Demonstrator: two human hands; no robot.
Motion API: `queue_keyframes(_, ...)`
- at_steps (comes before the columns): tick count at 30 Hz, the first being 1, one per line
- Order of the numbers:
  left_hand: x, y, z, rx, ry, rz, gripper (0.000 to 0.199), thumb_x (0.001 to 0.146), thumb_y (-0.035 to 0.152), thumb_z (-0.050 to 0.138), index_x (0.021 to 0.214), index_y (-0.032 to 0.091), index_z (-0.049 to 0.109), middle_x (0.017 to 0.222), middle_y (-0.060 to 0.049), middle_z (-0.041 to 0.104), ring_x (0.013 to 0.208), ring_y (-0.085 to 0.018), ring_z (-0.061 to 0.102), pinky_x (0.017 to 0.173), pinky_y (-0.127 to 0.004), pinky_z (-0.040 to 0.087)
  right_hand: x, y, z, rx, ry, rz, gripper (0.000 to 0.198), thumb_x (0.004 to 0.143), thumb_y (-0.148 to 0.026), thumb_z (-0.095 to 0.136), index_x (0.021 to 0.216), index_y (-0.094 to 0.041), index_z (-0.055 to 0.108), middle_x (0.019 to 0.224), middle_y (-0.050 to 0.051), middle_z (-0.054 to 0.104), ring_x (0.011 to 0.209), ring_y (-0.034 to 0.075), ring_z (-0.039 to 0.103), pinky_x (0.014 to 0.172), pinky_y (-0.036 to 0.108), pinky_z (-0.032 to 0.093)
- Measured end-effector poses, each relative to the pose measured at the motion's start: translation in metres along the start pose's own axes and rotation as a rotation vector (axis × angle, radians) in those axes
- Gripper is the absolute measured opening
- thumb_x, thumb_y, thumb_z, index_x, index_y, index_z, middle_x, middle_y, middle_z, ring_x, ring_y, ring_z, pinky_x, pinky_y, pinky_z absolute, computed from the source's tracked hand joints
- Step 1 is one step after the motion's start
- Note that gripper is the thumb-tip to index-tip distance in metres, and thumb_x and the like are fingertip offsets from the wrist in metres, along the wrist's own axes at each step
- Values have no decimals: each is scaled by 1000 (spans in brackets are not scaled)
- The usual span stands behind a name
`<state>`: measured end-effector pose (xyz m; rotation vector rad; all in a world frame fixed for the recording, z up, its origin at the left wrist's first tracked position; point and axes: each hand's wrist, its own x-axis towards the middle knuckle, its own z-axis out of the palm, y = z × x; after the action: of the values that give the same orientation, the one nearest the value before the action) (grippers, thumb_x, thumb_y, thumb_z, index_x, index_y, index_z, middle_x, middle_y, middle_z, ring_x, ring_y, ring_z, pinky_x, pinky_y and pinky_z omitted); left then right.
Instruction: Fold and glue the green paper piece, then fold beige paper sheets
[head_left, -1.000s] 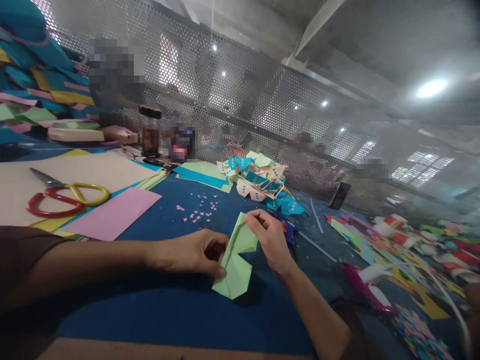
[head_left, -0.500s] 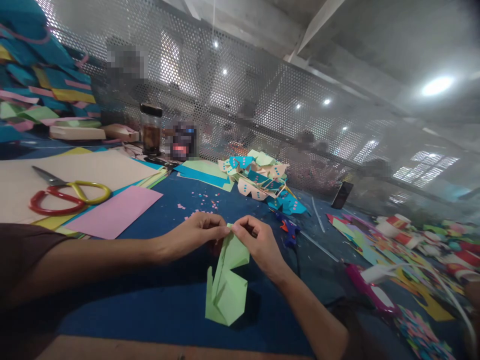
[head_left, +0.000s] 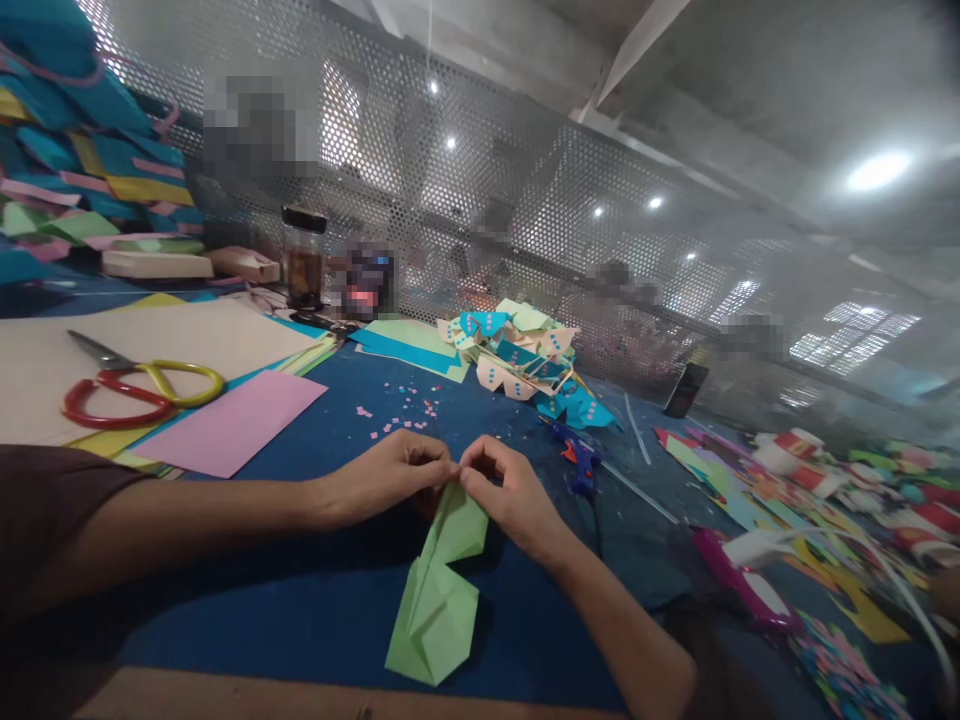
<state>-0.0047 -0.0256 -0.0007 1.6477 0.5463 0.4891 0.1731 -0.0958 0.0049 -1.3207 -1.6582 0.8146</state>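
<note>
A folded light green paper (head_left: 442, 610) hangs toward me from my pinched fingers, just above the blue tabletop (head_left: 300, 600). My left hand (head_left: 397, 475) grips its far end between thumb and fingers. Close against it, my right hand (head_left: 510, 490) pinches the same end, the fingertips of both nearly touching. Creases run along the paper, and a notch cuts into its right side. The very tip is hidden by my fingers. Beyond my hands lie tiny pink paper bits (head_left: 405, 408).
Scissors (head_left: 142, 390) rest on paper sheets at left, beside a pink sheet (head_left: 240, 420). Folded dotted paper pieces (head_left: 517, 350) are piled ahead. A blue glue gun (head_left: 581, 460) lies right of my hands, and a magenta power strip (head_left: 742, 580) farther right. A lidded jar (head_left: 304, 260) stands behind.
The green paper's lower end has swung left and toward me, and its raised left flap now lies flatter. Both hands keep their pinch, having dropped slightly.
</note>
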Motion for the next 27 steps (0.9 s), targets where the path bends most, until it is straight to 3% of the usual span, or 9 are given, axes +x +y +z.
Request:
queue_keyframes(13,-3,3,3,124,23,21,23,79,33,58,64,16,56,59,4,53,57,-11,50,53,-21,35,2,2,-2,29,-89,85,4,77,-22,52,74,-20,52,64,-6,44,63,11,41,57,25,31)
queue_keyframes(27,-2,8,2,143,52,19,21,77,33,56,63,17,56,57,5,46,54,-10,40,51,-23,27,1,3,-3,8,-82,111,5,75,-23,52,72,-20,51,63,-6,45,62,11,41,57,25,30)
